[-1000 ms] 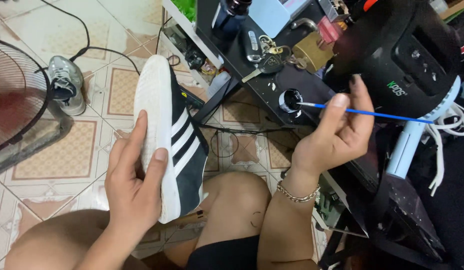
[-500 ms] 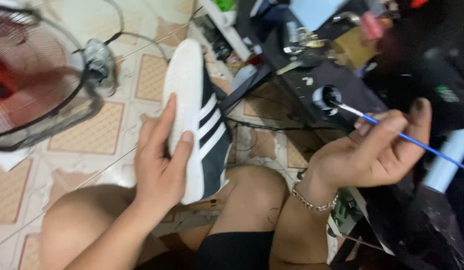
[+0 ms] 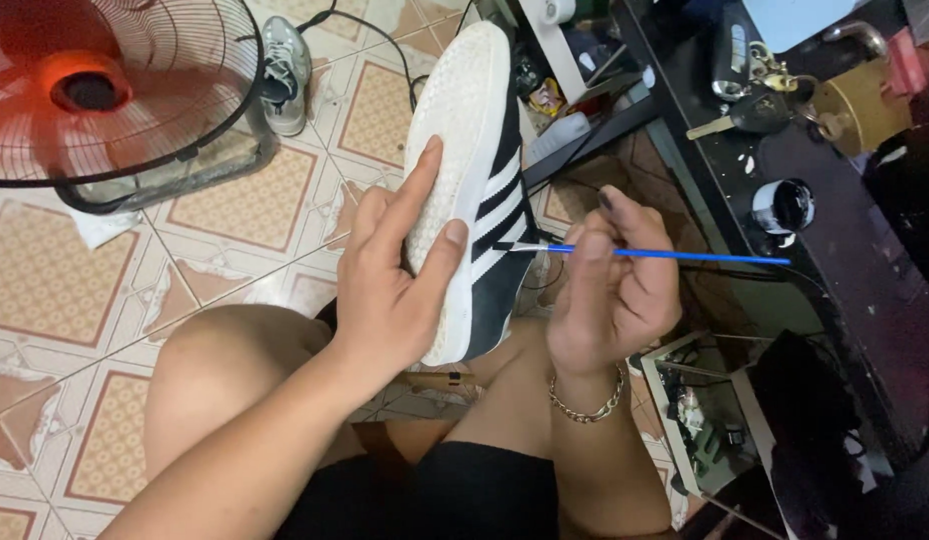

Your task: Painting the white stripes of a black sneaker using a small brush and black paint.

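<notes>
Clearly propped for painting: black shoe with white stripes [image 3: 485, 190] over the lap, pale sole turned left, striped side facing right. Left hand [image 3: 395, 270] clamped on the sole, steadying it. Right hand [image 3: 610, 285] pinched together around a blue-handled brush [image 3: 665, 254], tip touching the stripes. Within reach on the black table [image 3: 865, 270]: small round pot [image 3: 785, 205], dark inside, contents hard to tell. Keys [image 3: 745, 110] nearby; fan [image 3: 115, 90] and grey sneaker [image 3: 283, 70] on the tiled floor.
</notes>
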